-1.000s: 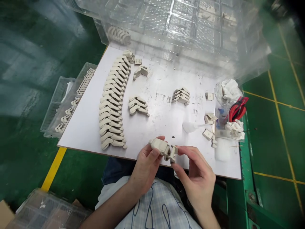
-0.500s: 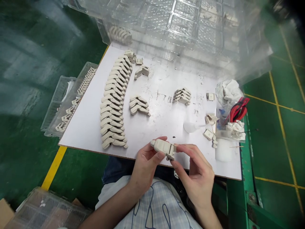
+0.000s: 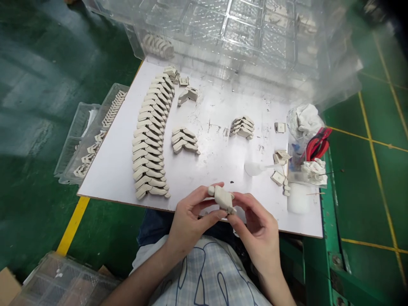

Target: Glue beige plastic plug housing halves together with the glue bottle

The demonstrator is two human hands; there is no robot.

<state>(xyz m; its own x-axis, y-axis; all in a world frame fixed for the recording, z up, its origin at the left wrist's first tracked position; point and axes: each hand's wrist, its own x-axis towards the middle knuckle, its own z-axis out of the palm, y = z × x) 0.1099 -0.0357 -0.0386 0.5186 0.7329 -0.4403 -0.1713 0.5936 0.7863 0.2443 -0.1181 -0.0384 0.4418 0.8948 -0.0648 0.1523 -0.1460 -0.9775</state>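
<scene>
Between my two hands, just above the front edge of the white board point(image 3: 204, 170), is a small pale grey jointed piece point(image 3: 223, 198) with a rounded knob at one end. My left hand point(image 3: 194, 216) grips its left side with thumb and fingers. On its right end, the fingertips and thumb of my right hand point(image 3: 256, 225) pinch it. What the piece is exactly, I cannot tell. A long curved row of similar pale pieces point(image 3: 149, 140) lies at the left. Smaller groups of angled pieces point(image 3: 185, 140) and stacked pieces point(image 3: 242, 127) lie farther in.
Large clear compartment trays point(image 3: 242, 38) stand across the back. At the right are a white squeeze bottle point(image 3: 254, 168), loose small pieces point(image 3: 279, 177), red-handled pliers point(image 3: 318, 144) in a clear container and a white round block point(image 3: 298, 199). More clear trays point(image 3: 105, 123) sit beyond the left edge.
The pale piece has been turned in my hands, so another side faces up and its rounded knob sits a little farther right. Both hands still hold it.
</scene>
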